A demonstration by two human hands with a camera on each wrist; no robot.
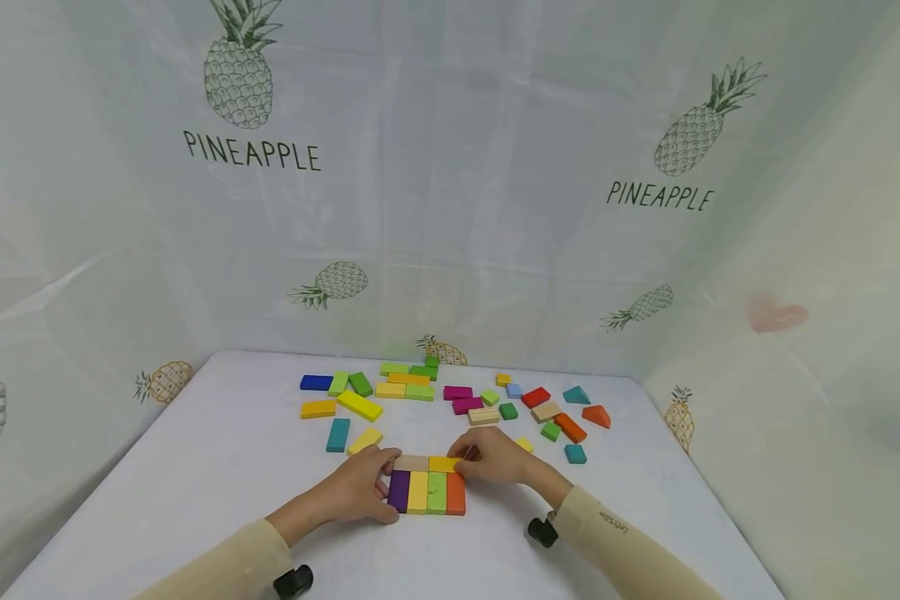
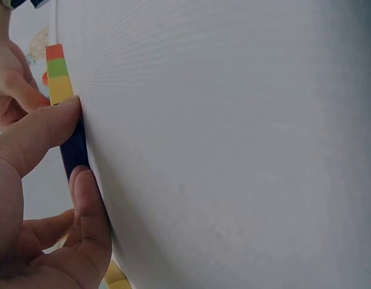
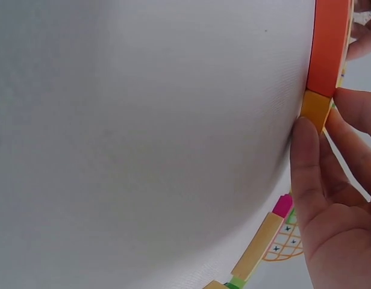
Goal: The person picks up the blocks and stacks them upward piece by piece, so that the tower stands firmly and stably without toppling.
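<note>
Flat wooden blocks lie together in a rectangle on the table. Its near row has a purple block, a yellow block, a light green block and an orange-red block. Behind them lie a plain wood block and an orange-yellow block. My left hand holds the left side, thumb at the purple block's near end and fingers along its outer side. At the far right corner, my right hand pinches the orange-yellow block between thumb and fingers.
Loose blocks of many colours are spread behind the hands, among them a teal block, a magenta block and an orange triangle. A yellow block lies close behind my left hand. A pineapple-print curtain rises beyond the white table.
</note>
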